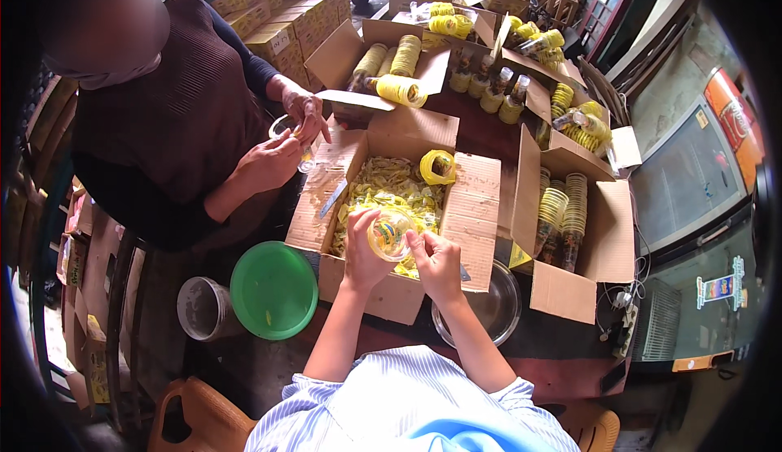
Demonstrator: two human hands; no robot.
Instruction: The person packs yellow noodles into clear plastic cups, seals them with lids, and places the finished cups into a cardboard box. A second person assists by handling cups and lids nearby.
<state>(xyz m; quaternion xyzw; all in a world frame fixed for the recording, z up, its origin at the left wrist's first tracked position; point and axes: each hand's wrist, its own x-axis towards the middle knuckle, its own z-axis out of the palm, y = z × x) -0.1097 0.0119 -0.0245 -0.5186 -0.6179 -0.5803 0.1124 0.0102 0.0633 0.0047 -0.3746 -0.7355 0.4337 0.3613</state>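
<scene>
My left hand [364, 248] is wrapped round a clear plastic cup [388, 235] with yellow and blue print, its round opening tilted up toward me. My right hand [434, 261] is closed in a pinch close against the cup's right side; what sits between its fingertips is too small to tell. Both hands hover over an open cardboard box [472, 199] filled with loose yellow printed wrappers [391, 179]. A ring-shaped yellow stack of cups [438, 167] rests on the wrappers in the far right corner. On the box's left flap lies a blue-grey ruler [333, 198].
A co-worker's hands [281, 147] hold a clear cup at the left. Beside me stand a green basin [274, 291], a grey bucket [204, 309] and a round metal tray [489, 313]. Boxes of stacked yellow cups [562, 216] line the right and far side, near filled bottles [493, 94].
</scene>
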